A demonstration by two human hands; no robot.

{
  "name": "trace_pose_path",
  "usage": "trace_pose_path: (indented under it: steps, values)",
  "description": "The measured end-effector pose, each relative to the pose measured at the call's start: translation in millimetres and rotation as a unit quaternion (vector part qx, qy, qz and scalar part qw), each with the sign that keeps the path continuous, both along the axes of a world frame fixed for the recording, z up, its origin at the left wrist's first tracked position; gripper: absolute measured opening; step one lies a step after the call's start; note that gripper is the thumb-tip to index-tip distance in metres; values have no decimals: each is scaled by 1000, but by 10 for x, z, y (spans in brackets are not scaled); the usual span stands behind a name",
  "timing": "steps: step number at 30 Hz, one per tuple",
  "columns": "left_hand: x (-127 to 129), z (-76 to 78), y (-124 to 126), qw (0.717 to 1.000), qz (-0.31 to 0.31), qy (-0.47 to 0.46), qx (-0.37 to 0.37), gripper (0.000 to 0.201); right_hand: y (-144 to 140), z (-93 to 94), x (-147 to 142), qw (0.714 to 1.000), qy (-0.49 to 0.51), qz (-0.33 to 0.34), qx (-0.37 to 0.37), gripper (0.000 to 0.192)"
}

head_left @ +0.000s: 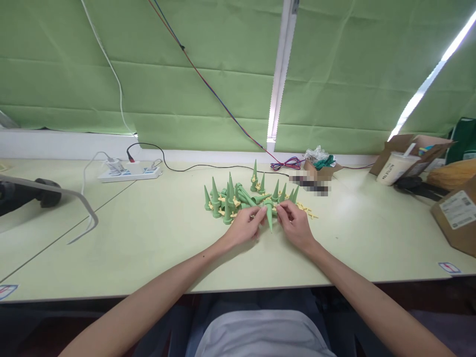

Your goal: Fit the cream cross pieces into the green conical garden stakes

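While both my hands work at the middle of the table (156, 248), green blinds (186, 74) fill the wall behind, with a white strip (279, 74) between two panels. Table is pale green, wide, mostly bare near me.

Around, big to small: brown box (459, 213) at far right edge, open carton (420, 146) with a cup (394, 167) leaning in it back right, grey curved bar (55, 193) at left, power strip (130, 173) back left with a black cable (208, 167) running right along the wall, small box (322, 171) with crumpled plastic behind the pile, red-blue wires (286, 163) next to it.

Cone pile (245, 198) sits just beyond my fingers: most cones upright on their wide ends, tips up, a few lying flat. Small yellow parts (307, 210) scattered among and to the right of them. Pile is close but not blocking the hands.

Left hand (243, 228) and right hand (295, 225) both pinch one green cone (269, 218) between fingertips, just above the table, front edge of the pile. Its long axis runs roughly vertical in view, wide end away from me, tip pointing down toward me. Left fingers also seem to hold something small and yellow; too small to tell.
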State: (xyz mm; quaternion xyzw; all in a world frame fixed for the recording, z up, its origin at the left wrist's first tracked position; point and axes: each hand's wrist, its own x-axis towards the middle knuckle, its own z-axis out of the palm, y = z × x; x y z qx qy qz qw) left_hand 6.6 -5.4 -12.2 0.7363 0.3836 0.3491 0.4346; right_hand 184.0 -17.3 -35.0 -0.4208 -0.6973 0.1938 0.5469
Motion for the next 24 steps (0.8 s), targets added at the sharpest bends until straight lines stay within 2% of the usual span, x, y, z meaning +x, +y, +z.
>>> trace_pose_path:
  steps: [3,6,11,18,24]
  values:
    - [4,-4,-9,999,-19,12,-29,48,-2,-1,5,1000,-11,1,0,20]
    - [-2,15,-26,999,-25,13,-28,46,1,-6,11,1000,-17,-2,-2,20]
    - [-8,42,-43,998,-14,42,44,37,2,-7,20,1000,-28,-11,2,21]
    - [-7,-21,1,985,18,70,157,28,-13,22,10,999,-49,-10,7,23]
    - [-20,-27,8,978,29,81,190,23,-11,23,5,998,-60,-10,8,25]
